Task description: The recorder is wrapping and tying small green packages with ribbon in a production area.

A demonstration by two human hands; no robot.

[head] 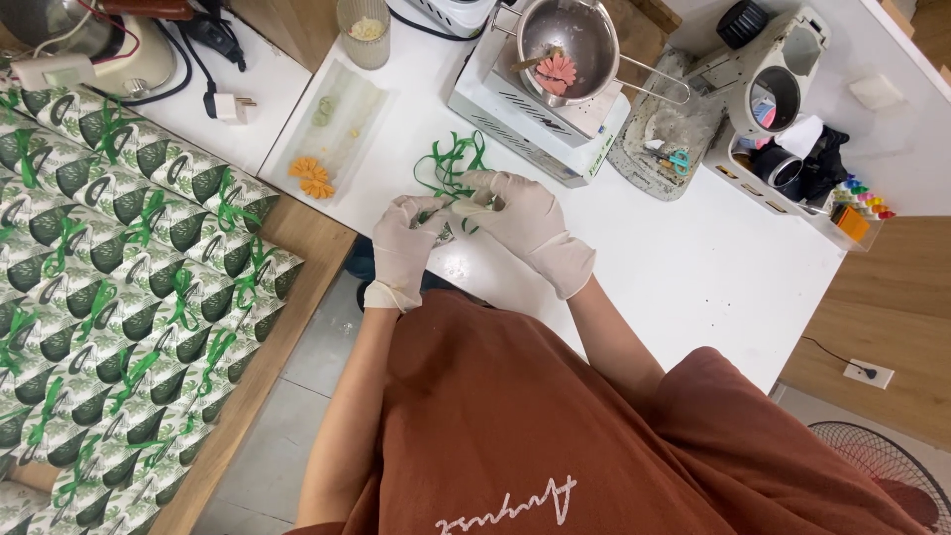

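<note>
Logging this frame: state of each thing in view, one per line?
Left hand: gloved, pinching green ribbon.
Right hand: gloved, on the same ribbon.
Green ribbon: loose tangle on the white table.
Metal pot: uncovered, orange flower piece inside.
Leaf-print boxes: closed, ribbon-tied, in rows.
Power plug: unplugged, lying flat.
Glass jar: open.

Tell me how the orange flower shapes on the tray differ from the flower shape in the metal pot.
The flowers on the tray are orange, two together, lying flat. The flower in the pot is salmon pink, single, beside a wooden stick. Both are small, many-petalled daisy shapes, away from the gloved hands.
</note>
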